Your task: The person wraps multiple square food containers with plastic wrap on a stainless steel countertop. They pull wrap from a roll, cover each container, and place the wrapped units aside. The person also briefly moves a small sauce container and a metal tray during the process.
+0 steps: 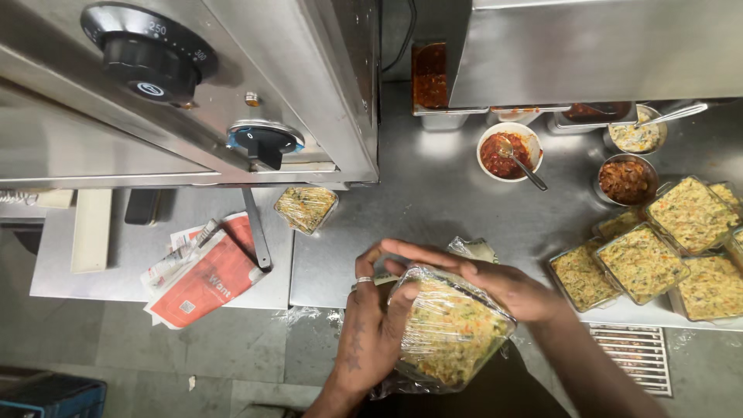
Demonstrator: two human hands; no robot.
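You stand at a big steel counter (433,209). A steel oven (232,85) with two knobs sits at the top left. On the right is a stack of food trays (658,255), all full of the same yellow rice mix. Near them are a white bowl (508,151) of red sauce with a spoon in it, and two small metal bowls. One more wrapped tray (306,207) sits alone below the oven. A red and white paper packet (205,275) lies at the left.

You hold a tray (450,329) in clear wrap at the counter's near edge. Your left hand (371,325) grips its left side, fingers curled on the wrap. Your right hand (480,279) lies across the top, fingers pressed down on the wrap.
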